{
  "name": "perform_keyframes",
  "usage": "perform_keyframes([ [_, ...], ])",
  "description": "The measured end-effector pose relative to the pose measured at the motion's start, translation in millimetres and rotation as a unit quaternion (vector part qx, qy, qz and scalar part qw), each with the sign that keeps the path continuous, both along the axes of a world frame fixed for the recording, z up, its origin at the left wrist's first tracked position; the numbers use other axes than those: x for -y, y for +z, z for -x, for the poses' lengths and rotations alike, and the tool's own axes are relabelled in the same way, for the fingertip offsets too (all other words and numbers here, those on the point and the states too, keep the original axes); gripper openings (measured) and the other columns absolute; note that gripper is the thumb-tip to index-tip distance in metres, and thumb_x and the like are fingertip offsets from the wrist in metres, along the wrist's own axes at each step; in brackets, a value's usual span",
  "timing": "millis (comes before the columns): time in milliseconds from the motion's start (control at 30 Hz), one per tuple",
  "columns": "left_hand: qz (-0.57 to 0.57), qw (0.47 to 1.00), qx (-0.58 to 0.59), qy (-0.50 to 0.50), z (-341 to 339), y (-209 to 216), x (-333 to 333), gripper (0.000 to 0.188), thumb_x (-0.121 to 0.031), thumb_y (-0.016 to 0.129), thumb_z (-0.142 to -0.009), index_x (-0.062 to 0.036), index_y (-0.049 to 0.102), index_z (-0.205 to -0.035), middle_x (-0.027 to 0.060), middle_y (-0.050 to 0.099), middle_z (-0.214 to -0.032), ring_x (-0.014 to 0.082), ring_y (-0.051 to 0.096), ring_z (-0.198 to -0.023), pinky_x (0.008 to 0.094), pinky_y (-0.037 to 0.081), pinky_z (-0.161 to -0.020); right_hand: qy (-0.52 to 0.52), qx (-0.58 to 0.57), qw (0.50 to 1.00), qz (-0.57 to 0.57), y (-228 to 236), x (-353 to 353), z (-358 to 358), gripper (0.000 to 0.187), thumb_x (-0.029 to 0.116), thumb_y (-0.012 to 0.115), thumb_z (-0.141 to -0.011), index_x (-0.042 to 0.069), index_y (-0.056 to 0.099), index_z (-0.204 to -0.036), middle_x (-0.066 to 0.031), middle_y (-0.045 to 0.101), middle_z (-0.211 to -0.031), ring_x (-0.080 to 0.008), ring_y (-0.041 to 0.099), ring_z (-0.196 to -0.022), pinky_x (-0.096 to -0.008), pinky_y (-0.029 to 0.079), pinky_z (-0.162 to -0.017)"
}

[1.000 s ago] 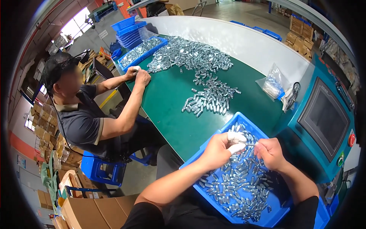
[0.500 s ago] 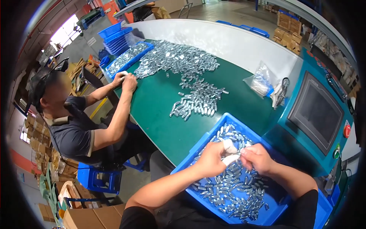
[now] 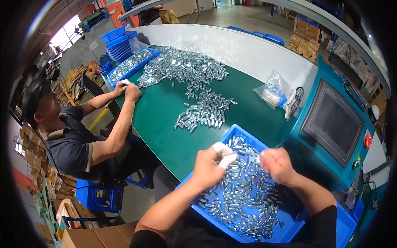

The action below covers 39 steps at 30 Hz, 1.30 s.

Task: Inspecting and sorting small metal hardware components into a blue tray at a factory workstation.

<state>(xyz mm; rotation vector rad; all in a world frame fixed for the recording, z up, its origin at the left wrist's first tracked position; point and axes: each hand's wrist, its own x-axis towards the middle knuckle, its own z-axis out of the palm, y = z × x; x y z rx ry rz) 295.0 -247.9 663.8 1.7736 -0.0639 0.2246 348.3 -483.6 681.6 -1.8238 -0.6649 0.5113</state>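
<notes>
My left hand point(image 3: 210, 167) hangs over the left side of a blue plastic tray point(image 3: 294, 234), white covers on its thumb and forefinger. Those two fingers curve toward each other in a pinch; whatever lies between them cannot be made out. Across a gap, my right hand point(image 3: 278, 165) is closed above the tray's right side, slightly blurred, its fingertips pressed together on something too small to name. Under both hands, many small shiny metal cylindrical pieces point(image 3: 242, 196) lie loose in the tray.
A green table point(image 3: 159, 144) carries a large heap of similar metal pieces point(image 3: 182, 66). At left a co-worker point(image 3: 70, 132) sits by a filled blue tray point(image 3: 134, 66). A machine with a dark screen point(image 3: 333, 120) stands right, near a clear plastic bag point(image 3: 271, 93) and scissors point(image 3: 295, 101).
My hands were together at the fingertips; now they have separated, the left moving left and the right staying near its place. The whole view has shifted slightly.
</notes>
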Motion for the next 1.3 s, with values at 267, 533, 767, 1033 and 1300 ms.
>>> perform_keyframes([
  [267, -0.158, 0.97, 0.081, -0.165, 4, 13, -5, 0.022, -0.017, 0.077, -0.085, -0.0043, 0.072, -0.102, 0.0109, 0.072, -0.09, 0.0207, 0.069, -0.08, 0.0322, 0.053, -0.071, -0.09, 0.115, 0.988, -0.054, -11, -6, -9, 0.039, 0.022, 0.045, -0.104, 0.0, 0.06, -0.076, -0.0031, 0.056, -0.061, -0.0092, 0.052, -0.058, -0.0257, 0.04, -0.057],
  [533, -0.365, 0.895, 0.011, 0.255, -64, -51, -166, 0.033, -0.01, 0.076, -0.081, -0.0011, 0.067, -0.111, 0.0146, 0.069, -0.095, 0.024, 0.067, -0.079, 0.0342, 0.054, -0.074, -0.076, 0.089, 0.992, -0.043, -16, -8, -12, 0.036, 0.02, 0.045, -0.103, 0.001, 0.061, -0.078, -0.0035, 0.057, -0.064, -0.0095, 0.052, -0.06, -0.0266, 0.041, -0.058],
  [767, -0.363, 0.908, 0.011, 0.208, -67, -53, -169, 0.035, -0.003, 0.07, -0.082, -0.0004, 0.065, -0.116, 0.016, 0.067, -0.099, 0.0262, 0.066, -0.081, 0.0361, 0.053, -0.076, -0.069, 0.084, 0.994, -0.032, -13, -5, -10, 0.036, 0.022, 0.046, -0.103, 0.001, 0.062, -0.078, -0.0032, 0.057, -0.063, -0.0094, 0.052, -0.059, -0.0264, 0.04, -0.057],
  [1033, -0.037, 0.996, -0.041, 0.07, -40, -30, -131, 0.034, 0.002, 0.064, -0.087, -0.003, 0.062, -0.12, 0.0034, 0.063, -0.104, 0.0153, 0.061, -0.086, 0.0313, 0.05, -0.082, -0.064, 0.106, 0.991, -0.046, -13, -7, -10, 0.036, 0.019, 0.047, -0.102, -0.001, 0.062, -0.076, -0.0052, 0.058, -0.059, -0.0118, 0.055, -0.054, -0.0282, 0.043, -0.054],
  [1300, 0.241, 0.963, -0.055, -0.108, -19, 7, -2, 0.024, 0.001, 0.068, -0.089, -0.0045, 0.058, -0.11, 0.0029, 0.063, -0.097, 0.0108, 0.061, -0.086, 0.026, 0.051, -0.082, -0.011, 0.115, 0.992, -0.039, -7, -7, -4, 0.034, 0.014, 0.047, -0.099, -0.001, 0.062, -0.072, -0.0068, 0.06, -0.06, -0.0143, 0.057, -0.053, -0.0286, 0.043, -0.052],
])
